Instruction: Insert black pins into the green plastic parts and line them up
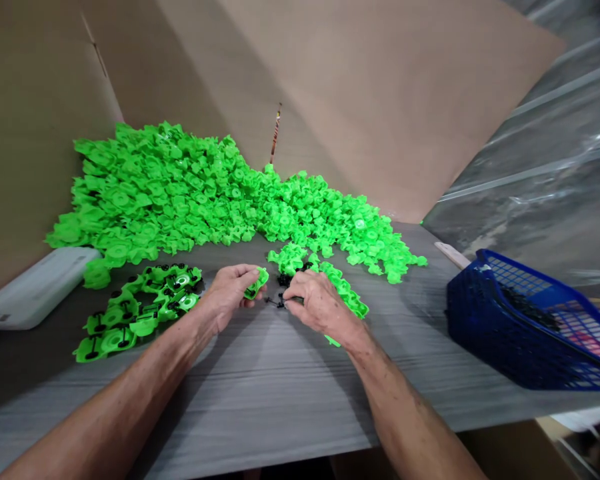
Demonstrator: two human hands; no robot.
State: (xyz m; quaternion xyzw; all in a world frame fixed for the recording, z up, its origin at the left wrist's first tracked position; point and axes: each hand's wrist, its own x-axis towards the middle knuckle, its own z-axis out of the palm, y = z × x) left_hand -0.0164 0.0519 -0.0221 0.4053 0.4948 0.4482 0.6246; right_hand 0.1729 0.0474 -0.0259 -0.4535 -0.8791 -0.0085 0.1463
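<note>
My left hand point(233, 293) is closed on a small green plastic toy car body point(256, 283), held just above the table. A short way to the right, my right hand point(315, 297) pinches a black wheel axle point(279, 303) low over the tabletop; its fingertips partly hide the piece. Behind those fingers lies a small heap of black wheel axles point(284, 277). Green car bodies point(347, 293) in a row show beyond and beside my right hand, partly covered by it. Left of my left hand lie several green car bodies with black wheels point(125, 320) fitted across them.
A large pile of green plastic parts point(180, 193) stretches along the back board point(340, 100). At the right edge stands a blue plastic basket point(505, 333) with dark parts inside. A white plastic box-like object point(35, 287) lies at the far left of the grey table point(260, 400).
</note>
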